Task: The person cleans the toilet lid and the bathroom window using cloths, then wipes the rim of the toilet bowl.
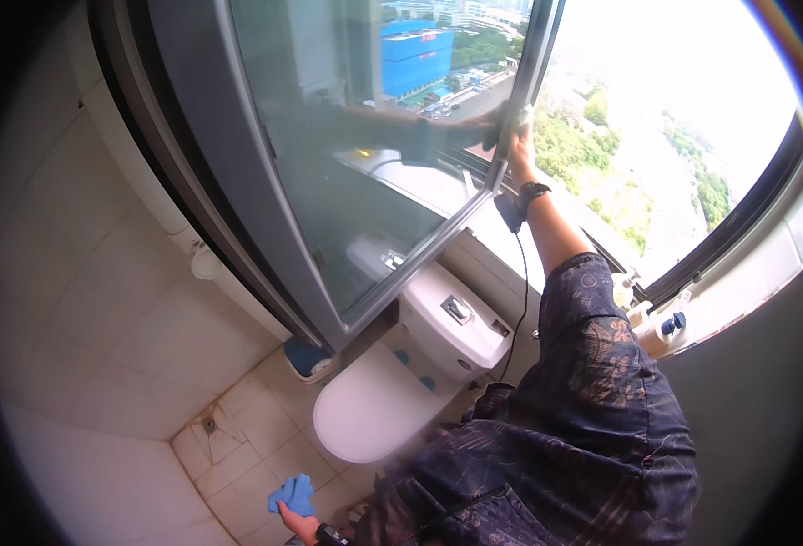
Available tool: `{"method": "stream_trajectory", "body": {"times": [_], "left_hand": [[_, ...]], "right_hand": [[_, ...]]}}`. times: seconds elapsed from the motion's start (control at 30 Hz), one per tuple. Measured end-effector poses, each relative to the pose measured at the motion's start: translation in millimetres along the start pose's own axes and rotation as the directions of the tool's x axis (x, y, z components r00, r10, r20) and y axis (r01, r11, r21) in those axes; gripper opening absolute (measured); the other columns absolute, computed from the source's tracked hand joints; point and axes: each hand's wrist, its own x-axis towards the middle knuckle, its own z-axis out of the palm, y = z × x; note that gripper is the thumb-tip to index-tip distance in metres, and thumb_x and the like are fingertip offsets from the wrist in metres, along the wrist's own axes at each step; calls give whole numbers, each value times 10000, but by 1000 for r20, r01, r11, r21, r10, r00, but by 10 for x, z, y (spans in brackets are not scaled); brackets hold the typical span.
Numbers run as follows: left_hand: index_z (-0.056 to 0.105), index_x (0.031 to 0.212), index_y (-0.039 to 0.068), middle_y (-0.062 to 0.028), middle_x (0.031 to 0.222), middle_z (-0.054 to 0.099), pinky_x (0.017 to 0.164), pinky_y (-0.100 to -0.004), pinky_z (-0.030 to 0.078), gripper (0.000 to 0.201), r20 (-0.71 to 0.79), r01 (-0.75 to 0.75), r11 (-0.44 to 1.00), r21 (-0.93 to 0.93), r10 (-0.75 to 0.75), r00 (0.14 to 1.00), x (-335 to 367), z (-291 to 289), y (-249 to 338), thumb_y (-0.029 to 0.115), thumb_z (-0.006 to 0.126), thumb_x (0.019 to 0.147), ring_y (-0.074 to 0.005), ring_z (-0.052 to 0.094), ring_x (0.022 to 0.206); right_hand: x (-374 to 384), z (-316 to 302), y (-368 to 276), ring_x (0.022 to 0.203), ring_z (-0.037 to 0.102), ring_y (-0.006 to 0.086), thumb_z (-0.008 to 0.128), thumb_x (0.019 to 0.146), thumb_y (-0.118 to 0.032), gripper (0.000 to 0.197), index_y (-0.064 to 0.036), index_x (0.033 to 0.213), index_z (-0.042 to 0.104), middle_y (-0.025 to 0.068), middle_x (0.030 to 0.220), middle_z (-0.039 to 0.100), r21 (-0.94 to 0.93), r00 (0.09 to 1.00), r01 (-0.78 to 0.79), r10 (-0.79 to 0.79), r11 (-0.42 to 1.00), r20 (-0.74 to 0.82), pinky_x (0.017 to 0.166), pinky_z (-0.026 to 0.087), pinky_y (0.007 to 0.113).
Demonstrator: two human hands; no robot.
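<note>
The step in hand looks like tending the open window (pixel 306 173): the right hand (pixel 521 156) is stretched out to the far upright edge of its frame, while the left hand (pixel 299 525) hangs low, well away from the glass. The left hand is closed on a crumpled blue cloth (pixel 293 495), which bunches above the fingers over the tiled floor (pixel 269 428). The right hand seems to touch the frame, but its fingers are partly hidden and washed out by daylight, so I cannot tell whether they grip it. Judging by this, using the cloth on the window would call for raising the left hand to the pane, with the right steadying the frame so that it does not swing.

As for containers, a white toilet (pixel 374 414) lies between the hands, its lid down, so the bowl cannot be seen into; its tank (pixel 442 314) behind, nearer the right hand, is also covered. Beyond the left hand, against the wall side of the toilet, stands a small bin (pixel 308 360) with a blue top; what it holds cannot be made out. On the windowsill (pixel 733 296), to the right of the outstretched right arm, stands a bottle with a dark blue cap (pixel 661 338), its contents hidden.
</note>
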Motion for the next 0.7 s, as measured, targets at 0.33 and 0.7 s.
{"method": "stream_trajectory", "body": {"times": [0.33, 0.7], "left_hand": [[479, 1199, -81, -234, 1153, 569, 945, -453, 406, 559, -8, 17, 999, -28, -17, 1000, -149, 219, 116, 371, 285, 934, -396, 561, 1039], [497, 1192, -74, -215, 1196, 551, 945, -446, 414, 544, -101, -83, 992, 91, 92, 991, -136, -211, 61, 360, 283, 944, -362, 570, 1027]], "right_hand": [[-882, -33, 396, 959, 573, 200, 424, 957, -226, 349, -81, 1274, 411, 109, 1090, 566, 53, 944, -315, 307, 948, 116, 792, 483, 330], [-1560, -44, -556, 822, 536, 126, 403, 937, -146, 267, -104, 1182, 501, 49, 940, 575, 200, 890, -456, 442, 867, 115, 704, 445, 259]]}}
